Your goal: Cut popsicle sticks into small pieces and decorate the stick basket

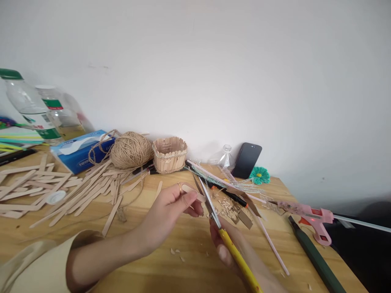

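Between the thumb and fingers of my left hand [171,205] is a short wooden craft stick [200,196] with a rounded end. My right hand [224,248] is closed around yellow-handled scissors [233,252], partly hidden behind them. The blades point up and away from me, slightly apart, right beside the stick's right end; whether they touch it I cannot tell. Behind my hands, by the wall, stands a small basket [169,160] made of craft sticks with a glittery band. Small wood clippings [227,207] lie just beyond the scissors.
Left are loose craft sticks [88,191], a twine ball [130,150], a blue tissue pack [82,152] and bottles [30,106]. Right are a phone [247,160], a teal flower [259,175], a pink glue gun [316,219] and a dark green bar-shaped tool [314,254].
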